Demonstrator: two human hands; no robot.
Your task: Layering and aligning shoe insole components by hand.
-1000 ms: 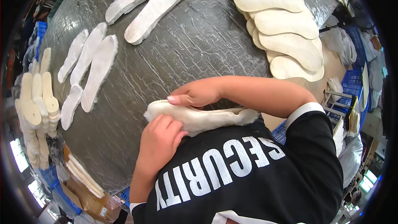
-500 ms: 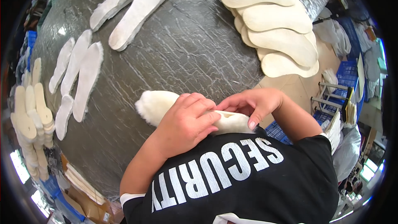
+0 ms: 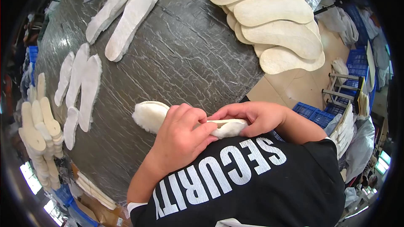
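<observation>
A fleecy white insole with a cream edge lies across the near edge of the table, close against my shirt. My left hand is closed over its middle, thumb and fingers pinching its edge. At its other end my right hand grips the rim between thumb and fingers. Between the two hands the edge gapes open, showing a cream layer above the white fleece. The fingertips of my right hand are partly hidden behind the insole.
The dark, creased table bears a fanned stack of cream insoles at far right. Fleecy white insoles lie at left, with longer fleecy pieces farther back. More insole stacks stand beyond the left edge. Blue crates are at right.
The insole has tipped so its fleecy side shows more, and its edge gapes wider between my hands. My right hand has shifted slightly left. The whole view has shifted a little.
</observation>
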